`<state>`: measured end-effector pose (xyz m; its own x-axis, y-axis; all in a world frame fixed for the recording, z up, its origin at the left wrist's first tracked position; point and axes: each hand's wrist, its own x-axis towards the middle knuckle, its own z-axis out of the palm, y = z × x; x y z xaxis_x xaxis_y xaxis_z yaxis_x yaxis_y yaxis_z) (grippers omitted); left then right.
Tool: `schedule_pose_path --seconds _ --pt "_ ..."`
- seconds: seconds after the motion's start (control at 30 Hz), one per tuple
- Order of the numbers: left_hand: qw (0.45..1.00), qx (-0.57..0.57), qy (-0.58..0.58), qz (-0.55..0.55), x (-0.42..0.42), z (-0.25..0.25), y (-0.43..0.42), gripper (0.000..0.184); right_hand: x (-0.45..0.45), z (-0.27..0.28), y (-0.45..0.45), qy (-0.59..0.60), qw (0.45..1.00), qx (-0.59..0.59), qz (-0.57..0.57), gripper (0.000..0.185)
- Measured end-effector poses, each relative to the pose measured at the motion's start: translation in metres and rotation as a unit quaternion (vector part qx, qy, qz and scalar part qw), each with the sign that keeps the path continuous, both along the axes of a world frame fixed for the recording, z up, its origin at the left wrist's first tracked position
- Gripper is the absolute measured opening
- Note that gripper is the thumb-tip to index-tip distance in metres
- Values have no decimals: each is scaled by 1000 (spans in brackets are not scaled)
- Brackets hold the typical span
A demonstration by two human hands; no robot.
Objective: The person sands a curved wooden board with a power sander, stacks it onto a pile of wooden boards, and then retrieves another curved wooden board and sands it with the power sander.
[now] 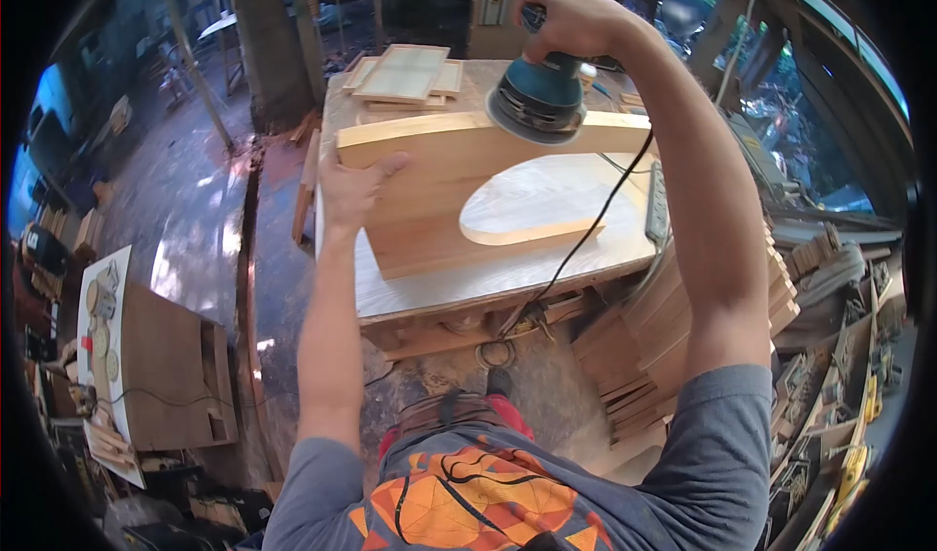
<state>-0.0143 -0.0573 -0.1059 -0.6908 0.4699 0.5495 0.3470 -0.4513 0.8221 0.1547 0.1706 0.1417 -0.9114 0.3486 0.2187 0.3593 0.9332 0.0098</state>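
A thick, pale wooden piece with a curved cutout stands on edge on the workbench. My left hand grips its left end, the thumb lying on the front face and the fingers hidden behind. Up at the top, my right hand is wrapped round the handle of a teal and black sander. The sander's round pad rests on or just over the upper edge of the wood; contact is hard to tell. A black cord hangs in front of the piece.
Flat framed panels are stacked at the bench's back left. A power strip lies at its right edge. Stacked boards lean at the right, below the bench. A wooden cabinet stands at the left. Behind the bench, a person is partly visible.
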Motion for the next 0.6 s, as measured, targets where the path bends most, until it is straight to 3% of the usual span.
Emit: schedule_pose_path --seconds 0.4,0.6 --pt "1000 -5 8 17 -10 -10 6 61 54 -1 84 -14 996 -33 -77 59" --pt "999 -22 6 26 -19 -17 3 57 103 3 126 -16 984 -23 -174 60"
